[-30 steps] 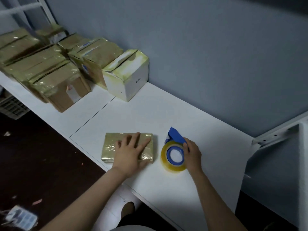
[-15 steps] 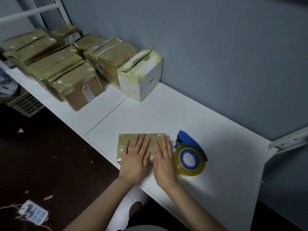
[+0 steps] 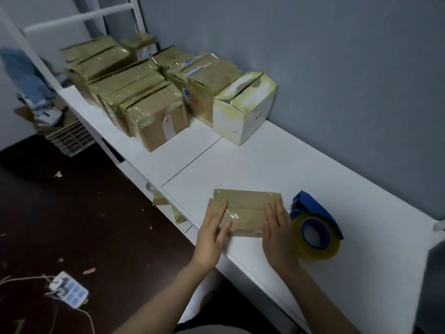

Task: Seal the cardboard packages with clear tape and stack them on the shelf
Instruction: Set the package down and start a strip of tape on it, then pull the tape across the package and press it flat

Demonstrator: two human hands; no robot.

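**Flat package under both hands, lower centre of frame**

Your flat package (image 3: 245, 210) lies on the white surface (image 3: 265, 162) at lower centre, just right of a thin dark seam that crosses the top. It is a shallow brown cardboard rectangle, and glossy, wrinkled clear film covers its face.

Your left hand (image 3: 212, 233) rests on the package's left end with its fingers straight and together. It is flat and grips nothing. Your right hand (image 3: 279, 239) lies the same way on the right end, fingers extended and pressing down.

Just beside the right hand, lower right, the tape roll (image 3: 321, 249) rests on the surface. It is a thick ring of yellowish clear tape on a blue core, with a blue dispenser blade standing up behind it.

Nothing stands between the package and the upper left, where a block of taped boxes (image 3: 147, 102) sits packed tightly together, brown board under shiny, creased film. At the block's right end stands a white carton (image 3: 245, 109), its top flaps taped over and torn at the edges. A plain grey wall (image 3: 337, 80) backs the surface.

On the dark floor at lower left lies a power strip (image 3: 68, 289) with trailing cords. At left centre sits a slatted plastic crate (image 3: 69, 141).
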